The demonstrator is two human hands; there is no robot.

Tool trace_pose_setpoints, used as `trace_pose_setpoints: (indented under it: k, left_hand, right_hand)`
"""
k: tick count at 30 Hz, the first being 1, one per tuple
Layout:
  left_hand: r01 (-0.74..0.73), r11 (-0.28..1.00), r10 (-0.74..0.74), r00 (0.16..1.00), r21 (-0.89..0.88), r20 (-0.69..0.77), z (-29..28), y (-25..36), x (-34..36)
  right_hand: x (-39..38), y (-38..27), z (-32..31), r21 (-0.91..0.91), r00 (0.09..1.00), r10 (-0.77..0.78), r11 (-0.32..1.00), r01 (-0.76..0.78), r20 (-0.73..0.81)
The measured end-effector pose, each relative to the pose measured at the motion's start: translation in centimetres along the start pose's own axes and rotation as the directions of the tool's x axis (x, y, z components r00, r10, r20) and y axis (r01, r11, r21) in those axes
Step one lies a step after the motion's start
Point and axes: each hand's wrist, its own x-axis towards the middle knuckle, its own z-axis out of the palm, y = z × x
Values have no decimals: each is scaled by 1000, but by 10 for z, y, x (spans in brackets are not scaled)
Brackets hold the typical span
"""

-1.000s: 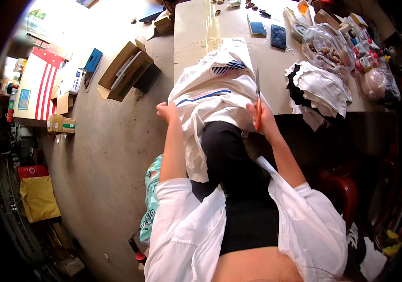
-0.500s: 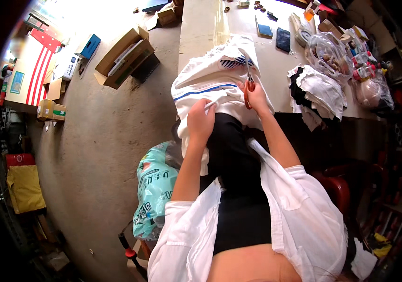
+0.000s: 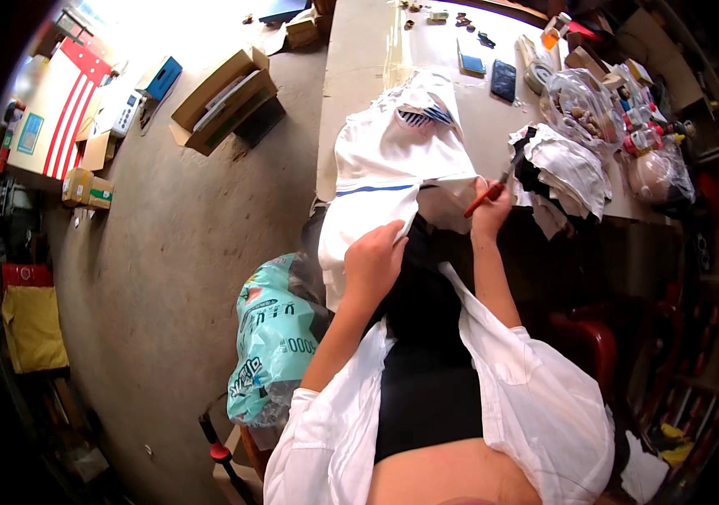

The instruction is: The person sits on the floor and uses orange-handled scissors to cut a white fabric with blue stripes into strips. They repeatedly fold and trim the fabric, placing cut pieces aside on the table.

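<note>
A white cloth (image 3: 393, 160) with a blue stripe and a striped printed patch hangs over the table's near edge onto my lap. Its near edge is pinched in my left hand (image 3: 374, 263), whose fingers are closed. My right hand (image 3: 491, 217) is closed round the orange-handled scissors (image 3: 487, 199), their blades pointing away and to the right. The fingertips of that hand also meet the cloth's right corner, so the edge is stretched between both hands. Whether the blades are apart cannot be made out.
On the table (image 3: 359, 63), a pile of white and black cloth pieces (image 3: 563, 172) lies to the right, beside a clear plastic bag (image 3: 582, 105) and a dark phone (image 3: 503, 80). A turquoise bag (image 3: 271, 345) stands at my left; a cardboard box (image 3: 225, 101) sits farther off.
My right hand has moved right and nearer with the scissors, which have swung to point rightward, off the cloth. My left hand has come slightly right and nearer, drawing the cloth's edge along.
</note>
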Motion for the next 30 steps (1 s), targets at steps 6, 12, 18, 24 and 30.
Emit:
trace_pose_setpoints:
  k: [6, 12, 18, 24, 30]
  left_hand:
    - [-59, 998, 60, 998, -38, 9, 3, 2, -4]
    - [-64, 985, 45, 992, -163, -118, -2, 14, -10]
    - [-54, 983, 37, 994, -174, -99, 7, 16, -15]
    - [-68, 984, 58, 996, -165, -63, 7, 23, -16]
    - [-39, 977, 10, 990, -210, -138, 9, 20, -15]
  right_hand:
    - [-13, -8, -47, 26, 983, 180, 983, -182, 44]
    - [-52, -68, -88, -17, 594, 429, 820, -572, 680]
    - [-72, -69, -107, -258, 174, 412, 793, -552, 895]
    - [-58, -71, -71, -293, 209, 465, 787, -543, 860]
    - [-44, -77, -40, -270, 215, 418, 826, -495, 883]
